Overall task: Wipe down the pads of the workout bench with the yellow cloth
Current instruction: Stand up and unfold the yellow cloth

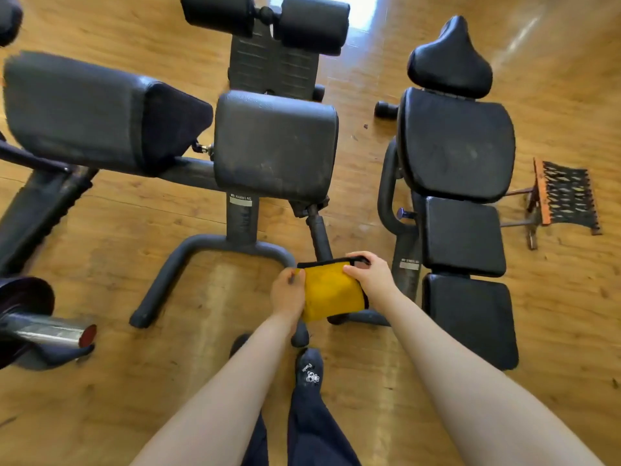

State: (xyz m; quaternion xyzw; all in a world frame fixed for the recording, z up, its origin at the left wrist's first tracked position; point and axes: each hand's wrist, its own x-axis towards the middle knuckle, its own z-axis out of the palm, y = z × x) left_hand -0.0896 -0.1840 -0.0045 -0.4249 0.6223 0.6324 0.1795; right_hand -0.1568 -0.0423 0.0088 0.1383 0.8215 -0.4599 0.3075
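A folded yellow cloth [331, 290] with a black edge is held in front of me, above the floor. My left hand [287, 294] grips its left side and my right hand [369, 275] pinches its top right corner. Straight ahead stands a workout bench with a dusty black square pad [275, 146], two roller pads [312, 23] behind it and a larger black pad [84, 109] to its left. On the right lies a second bench with a back pad [457, 142], two seat pads [463, 237] and a head pad [452, 58].
The wooden floor [134, 381] surrounds the equipment. A grey U-shaped base tube [174, 264] sits just ahead of my feet. A barbell end with a weight plate [40, 324] is at the left. An orange-and-black metal footplate [564, 196] lies far right.
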